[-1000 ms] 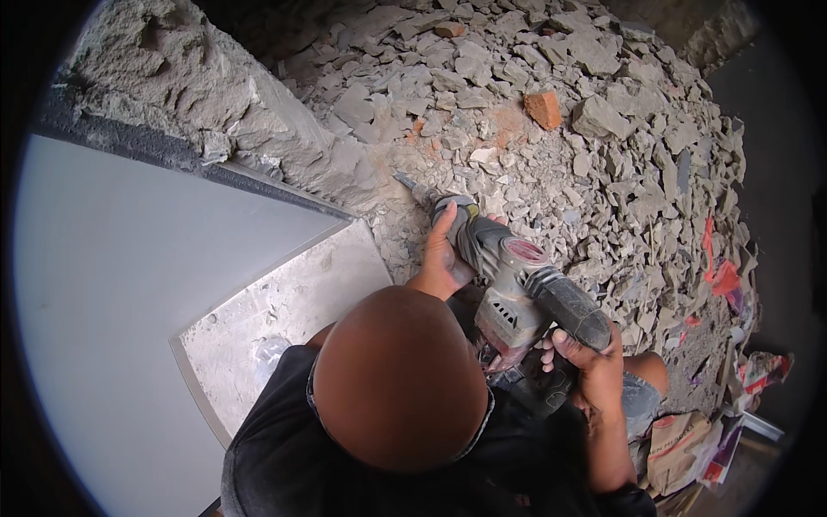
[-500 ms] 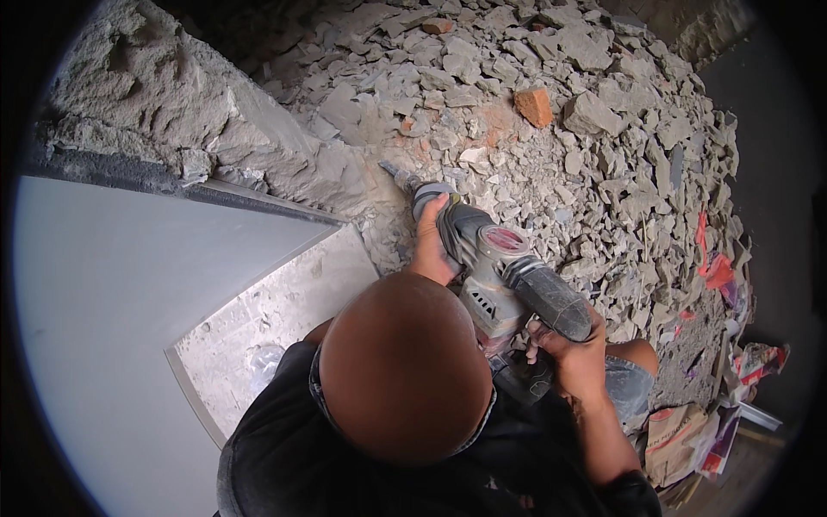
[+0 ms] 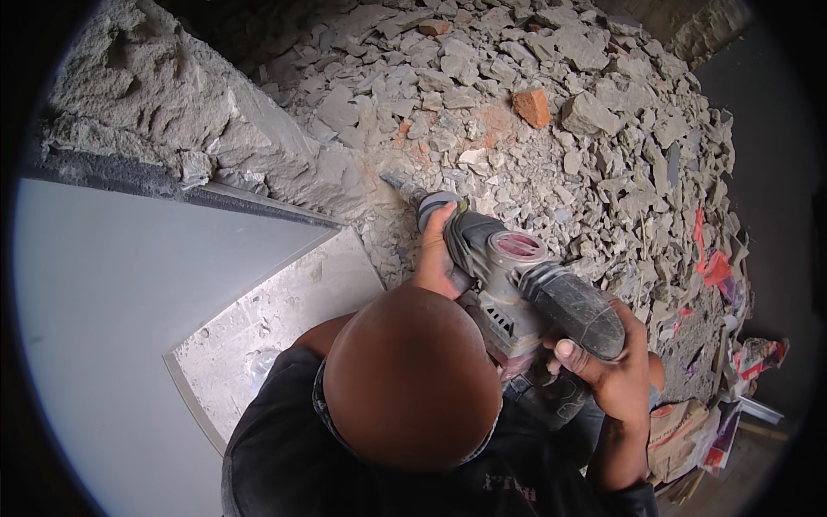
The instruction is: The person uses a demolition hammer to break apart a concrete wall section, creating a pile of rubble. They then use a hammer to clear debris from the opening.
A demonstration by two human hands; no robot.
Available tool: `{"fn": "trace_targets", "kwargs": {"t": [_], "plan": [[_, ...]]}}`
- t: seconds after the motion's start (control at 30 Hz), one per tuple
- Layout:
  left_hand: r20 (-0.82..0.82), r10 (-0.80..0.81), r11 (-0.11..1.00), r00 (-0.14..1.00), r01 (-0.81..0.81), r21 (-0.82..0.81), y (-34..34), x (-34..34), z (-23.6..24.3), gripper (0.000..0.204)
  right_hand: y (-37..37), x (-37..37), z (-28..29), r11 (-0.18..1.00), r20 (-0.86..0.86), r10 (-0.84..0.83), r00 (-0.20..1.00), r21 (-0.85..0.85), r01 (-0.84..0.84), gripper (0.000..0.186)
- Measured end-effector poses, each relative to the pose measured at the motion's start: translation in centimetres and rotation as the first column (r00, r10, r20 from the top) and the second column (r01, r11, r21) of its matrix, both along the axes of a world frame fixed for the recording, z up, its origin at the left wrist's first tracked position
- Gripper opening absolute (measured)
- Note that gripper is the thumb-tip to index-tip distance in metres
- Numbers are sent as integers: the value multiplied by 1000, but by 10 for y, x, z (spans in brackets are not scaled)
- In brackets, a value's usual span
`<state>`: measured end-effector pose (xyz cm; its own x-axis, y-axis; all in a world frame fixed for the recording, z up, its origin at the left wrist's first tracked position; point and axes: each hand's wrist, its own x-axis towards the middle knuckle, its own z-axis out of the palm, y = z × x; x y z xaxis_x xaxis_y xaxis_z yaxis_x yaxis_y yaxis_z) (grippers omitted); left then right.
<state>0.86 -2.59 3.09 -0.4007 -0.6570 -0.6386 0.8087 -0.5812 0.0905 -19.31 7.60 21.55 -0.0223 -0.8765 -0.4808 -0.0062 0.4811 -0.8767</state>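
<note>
Neither my left hand nor my right hand shows. A co-worker, seen from above and behind, bends over a grey, dusty demolition hammer (image 3: 508,293). Their left hand (image 3: 438,258) wraps round its front end, just behind the chisel bit (image 3: 401,185). The co-worker's right hand (image 3: 616,370) is at the black rear handle (image 3: 577,310), thumb raised beside it. Pointing up and left, the bit reaches the foot of a broken grey masonry wall (image 3: 284,155). Whether its tip is in the masonry or against it, I cannot tell.
Broken rubble (image 3: 603,172) covers the floor ahead and to the right, with an orange brick piece (image 3: 531,108) on it. A pale smooth panel (image 3: 129,284) and a dusty light slab (image 3: 284,302) lie left. Torn paper bags (image 3: 676,435) and red scraps (image 3: 717,271) are at right.
The hammer body has shifted right and slightly down, with the co-worker's right hand moving the same way. Their head has moved a little right. The rubble looks the same.
</note>
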Motion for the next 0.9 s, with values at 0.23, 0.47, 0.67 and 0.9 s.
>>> {"fn": "trace_targets", "kwargs": {"t": [0.23,0.47,0.67,0.9], "plan": [[-4,66,993,998,-66,-97,-27,4,-2,52,-49,9,-2,996,-49,-29,998,-82,25,58],[113,84,981,990,-62,-183,-51,17,-14,55,-98,20,27,993,-63,105,993,-56,-108,44],[130,89,990,988,-73,-124,-50,3,-5,51,-89,12,16,996,-34,62,997,-66,-64,39],[144,72,994,987,-59,-92,-46,3,-21,46,-74,5,-5,999,-10,29,1000,-42,-29,45]]}}
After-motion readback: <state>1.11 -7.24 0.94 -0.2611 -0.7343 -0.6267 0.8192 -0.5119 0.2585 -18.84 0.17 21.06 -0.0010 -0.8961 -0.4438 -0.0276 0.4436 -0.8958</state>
